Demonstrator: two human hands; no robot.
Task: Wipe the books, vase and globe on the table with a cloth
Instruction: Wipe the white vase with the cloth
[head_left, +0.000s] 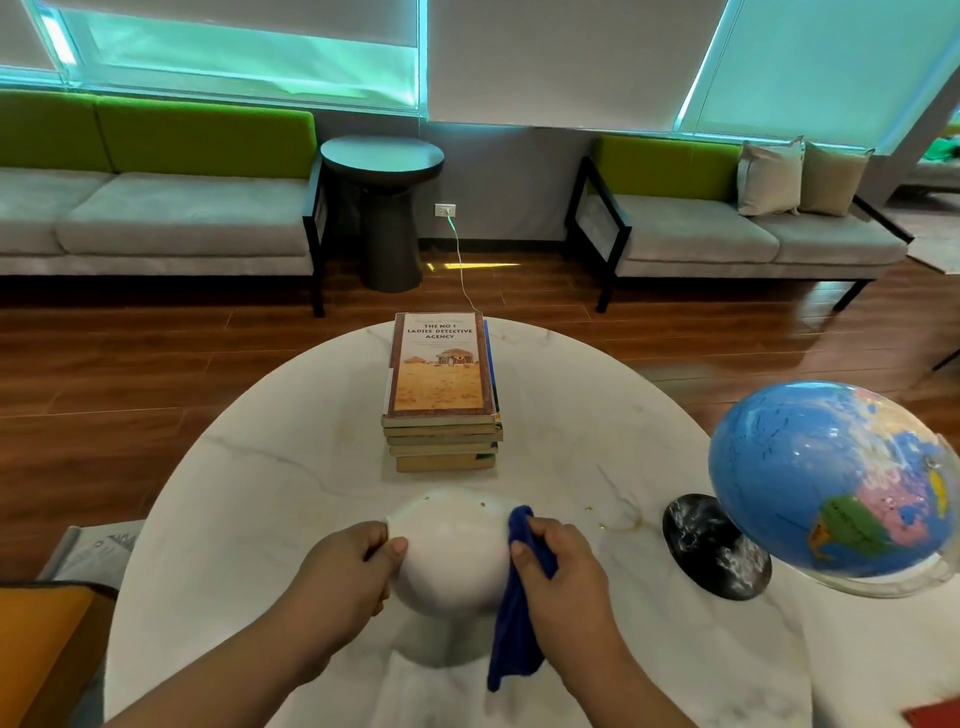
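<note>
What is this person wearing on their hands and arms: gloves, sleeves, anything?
Nothing that shows. The left hand and right hand are both bare, with no gloves, rings or wristbands visible. The left forearm and right forearm are bare too, down to the picture's lower edge; no sleeve or watch comes into view.

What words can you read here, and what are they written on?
"THE NO 1 LADIES DETECTIVE AGENCY": on the cover of the top book.
Faint line above that title and small print below it: too blurred to read.
Globe: its map labels are too small to read.
Printed paper at the far left: too blurred to read.
</note>
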